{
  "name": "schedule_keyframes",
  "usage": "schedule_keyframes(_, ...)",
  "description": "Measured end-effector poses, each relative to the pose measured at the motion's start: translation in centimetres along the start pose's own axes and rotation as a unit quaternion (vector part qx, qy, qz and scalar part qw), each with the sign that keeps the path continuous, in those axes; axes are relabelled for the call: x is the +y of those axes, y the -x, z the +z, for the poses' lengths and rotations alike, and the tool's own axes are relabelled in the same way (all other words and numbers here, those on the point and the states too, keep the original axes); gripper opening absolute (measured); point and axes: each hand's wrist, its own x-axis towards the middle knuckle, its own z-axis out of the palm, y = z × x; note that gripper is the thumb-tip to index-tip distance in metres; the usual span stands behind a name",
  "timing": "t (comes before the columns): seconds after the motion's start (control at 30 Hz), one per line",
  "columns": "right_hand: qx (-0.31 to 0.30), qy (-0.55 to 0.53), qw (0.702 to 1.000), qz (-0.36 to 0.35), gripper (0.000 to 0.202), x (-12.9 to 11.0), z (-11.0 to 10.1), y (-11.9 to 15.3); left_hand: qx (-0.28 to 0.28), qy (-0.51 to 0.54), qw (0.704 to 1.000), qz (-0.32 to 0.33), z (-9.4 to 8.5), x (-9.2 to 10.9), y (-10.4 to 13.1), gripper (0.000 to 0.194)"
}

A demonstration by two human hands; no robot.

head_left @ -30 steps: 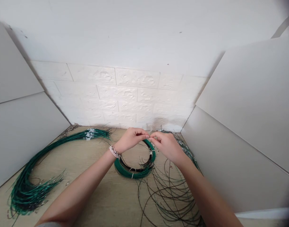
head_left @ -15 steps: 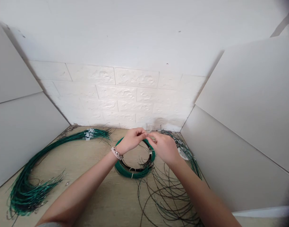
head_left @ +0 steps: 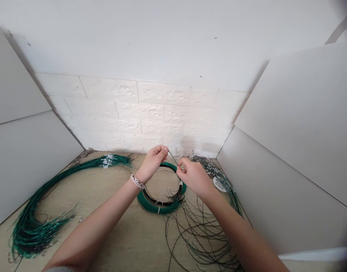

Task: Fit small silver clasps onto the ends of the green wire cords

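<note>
A short stretch of thin green wire [head_left: 172, 157] runs slanting between my two hands. My left hand [head_left: 155, 160], with a bracelet at its wrist, is closed in a pinch on the upper end. Lower and to the right, my right hand [head_left: 194, 175] pinches the same wire between thumb and forefinger. Beneath both hands lies a coil of green and black wire [head_left: 159, 209], bound with light ties; the left hand and wrist cover part of its upper left.
Along the left lies a long bundle of green wires [head_left: 28, 219] with white tags [head_left: 107, 160]. Loose dark wires [head_left: 202, 238] spread at the right, near a white round object [head_left: 219, 184]. Grey panels [head_left: 275, 181] flank the work surface [head_left: 111, 189]; a brick-patterned wall [head_left: 151, 111] stands behind.
My hands have drawn apart from where their fingertips met. The left moved up and left, the right slightly down, and a stretch of green wire now shows between them.
</note>
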Motion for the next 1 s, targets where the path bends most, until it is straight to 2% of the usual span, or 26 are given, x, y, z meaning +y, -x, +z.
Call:
schedule_keyframes(0.13,-0.043,-0.081,0.996,-0.004,0.019,0.2,-0.1,-0.3,0.01,0.059,0.998,-0.021,-0.5,-0.3,-0.5,0.032)
schedule_keyframes(0.27,-0.043,-0.175,0.984,0.006,0.025,0.6,-0.3,-0.7,-0.017,0.075,0.996,-0.045,-0.5,-0.2,-0.4,0.031)
schedule_keyframes(0.37,-0.046,-0.192,0.98,0.017,0.023,0.7,-0.3,-0.8,-0.031,0.12,0.99,-0.065,-0.2,-0.4,-0.3,0.029)
schedule_keyframes(0.57,-0.047,-0.213,0.976,0.026,0.021,0.7,0.0,-0.9,-0.066,0.286,0.951,-0.094,-0.1,-1.2,-0.1,0.03)
schedule_keyframes(0.63,-0.038,-0.215,0.976,0.026,0.021,0.8,0.1,-1.0,-0.082,0.306,0.942,-0.115,-0.1,-1.4,-0.1,0.029)
schedule_keyframes(0.77,-0.026,-0.193,0.981,0.016,0.021,0.9,0.2,-1.0,-0.102,0.228,0.959,-0.138,0.3,-1.5,0.0,0.024)
schedule_keyframes(1.0,-0.027,-0.188,0.982,0.018,0.021,0.7,-0.1,-0.9,-0.102,0.112,0.983,-0.1,0.4,-1.4,-0.2,0.024)
